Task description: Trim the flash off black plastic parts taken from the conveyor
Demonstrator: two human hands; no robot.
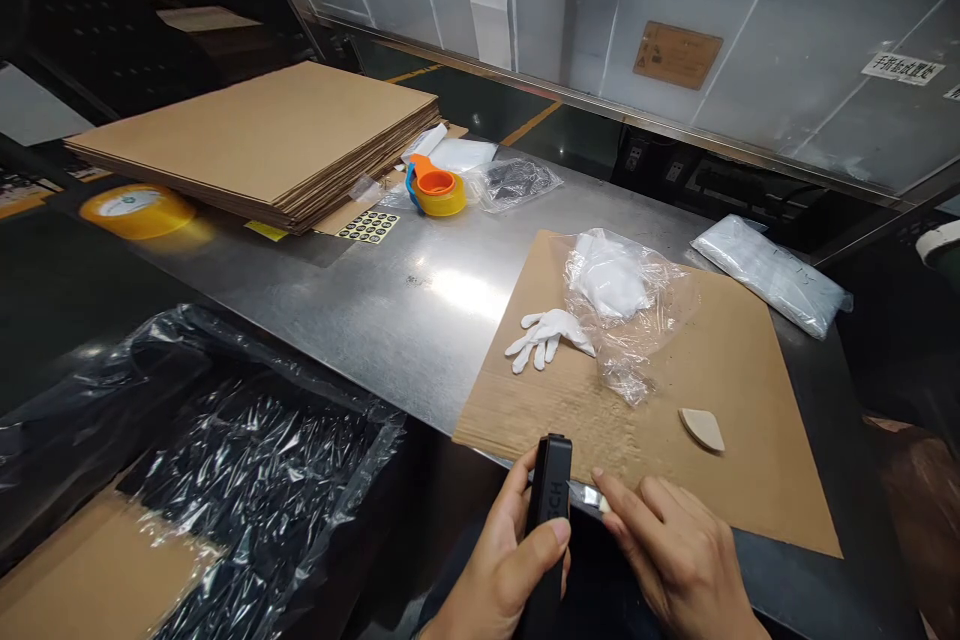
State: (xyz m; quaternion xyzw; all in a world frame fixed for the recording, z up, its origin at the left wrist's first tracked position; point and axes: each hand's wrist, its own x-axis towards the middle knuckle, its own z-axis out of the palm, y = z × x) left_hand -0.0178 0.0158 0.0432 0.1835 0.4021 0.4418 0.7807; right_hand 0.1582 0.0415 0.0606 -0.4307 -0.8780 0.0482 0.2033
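While the left hand point(501, 560) grips the black device point(550, 495), long axis running near-to-far, the right hand point(686, 545) pinches a shiny piece point(585, 495). That piece is just beside the device's right edge.

Left hand point(501, 560) grips a black device point(553, 475), its side lettering partly covered. Right hand point(679, 545) pinches a small shiny piece point(587, 494) beside the device; contact cannot be confirmed. Beyond both, a cardboard sheet point(750, 490) lies on the metal desk point(352, 305), bearing a white glove point(553, 332), a clear bag point(626, 370) with white contents and a wedge-shaped pad point(703, 430). Farther left: stacked cardboard point(277, 125), an orange tape dispenser point(435, 182) and a yellow tape roll point(135, 210).
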